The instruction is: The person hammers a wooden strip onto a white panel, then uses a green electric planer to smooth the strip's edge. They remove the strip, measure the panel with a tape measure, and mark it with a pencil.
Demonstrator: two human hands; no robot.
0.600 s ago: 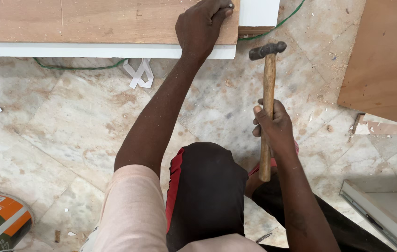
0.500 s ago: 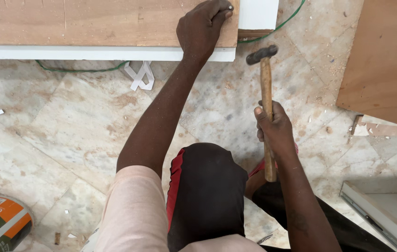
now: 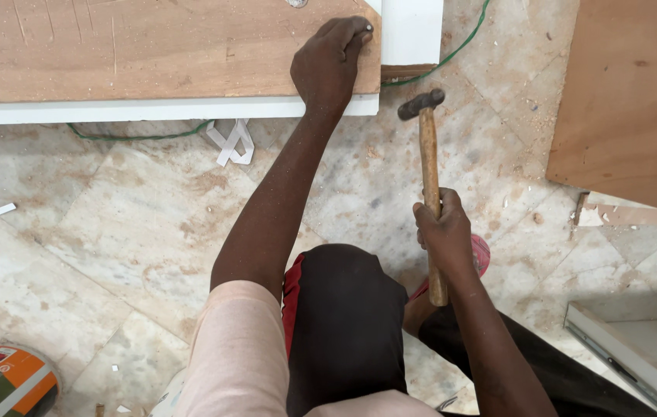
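My left hand (image 3: 332, 66) rests on the right end of a brown wooden board (image 3: 128, 50) with a white front edge. Its fingertips pinch a small nail near the board's top right corner. My right hand (image 3: 444, 232) grips the wooden handle of a hammer (image 3: 427, 166). The dark metal head points up and to the left, just right of the board's end and below my left hand's fingertips. My knee in dark trousers is between my arms.
A second brown board (image 3: 629, 100) lies at the right. A green cable (image 3: 135, 137) runs under the board, with white plastic strips (image 3: 232, 143) beside it. An orange and green round tin (image 3: 4, 382) sits bottom left. A white-edged panel (image 3: 637, 363) is bottom right. The marble floor is dusty.
The hammer has shifted slightly left and lower, its head now closer to the board's right end. My left hand stays on the nail at the board's corner.
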